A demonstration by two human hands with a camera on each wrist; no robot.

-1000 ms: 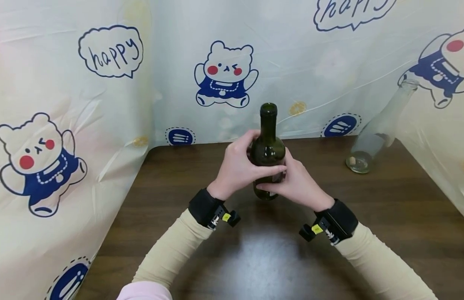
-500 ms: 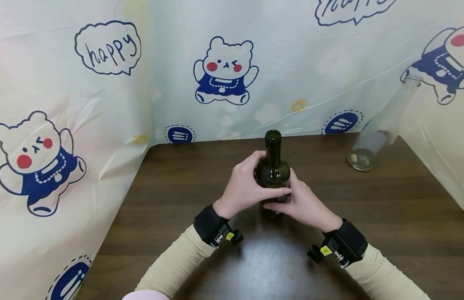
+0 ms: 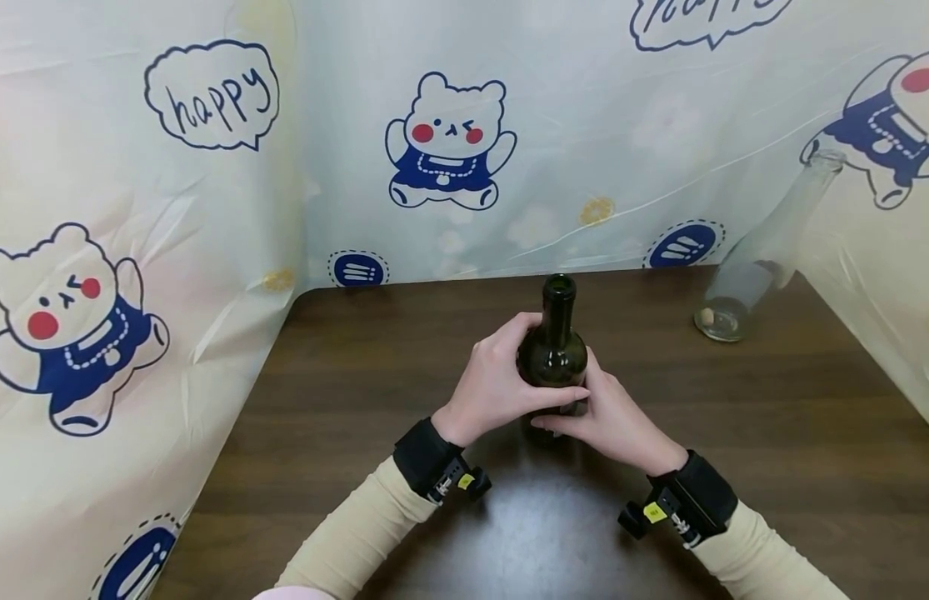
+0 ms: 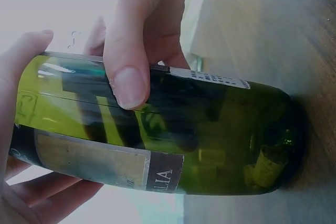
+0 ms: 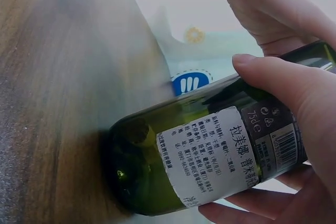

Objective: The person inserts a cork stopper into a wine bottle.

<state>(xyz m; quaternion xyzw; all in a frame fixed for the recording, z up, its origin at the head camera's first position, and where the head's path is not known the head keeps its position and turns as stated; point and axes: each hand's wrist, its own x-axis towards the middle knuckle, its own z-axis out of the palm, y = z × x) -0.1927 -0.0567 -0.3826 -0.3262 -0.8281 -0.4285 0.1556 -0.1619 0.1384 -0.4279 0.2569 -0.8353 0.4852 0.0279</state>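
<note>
Both hands hold a green glass wine bottle (image 3: 556, 354) that stands upright, its open mouth towards the head camera. My left hand (image 3: 497, 383) grips the left side of its body, thumb across the front. From the right, my right hand (image 3: 614, 417) wraps the body a little lower. A cork (image 4: 266, 165) lies inside at the bottom in the left wrist view. In the right wrist view a white printed label (image 5: 210, 156) shows on the glass. The bottle's base is at the tabletop; whether it touches is hard to tell.
A clear glass bottle (image 3: 760, 258) stands at the back right of the brown wooden table (image 3: 359, 358), a small pale piece at its bottom. A printed curtain (image 3: 584, 108) borders the table's back and sides.
Both hands have brought the wine bottle down and nearer, slightly to the right, still gripping it. Most of that movement came in the first half second. The clear bottle stays in place.
</note>
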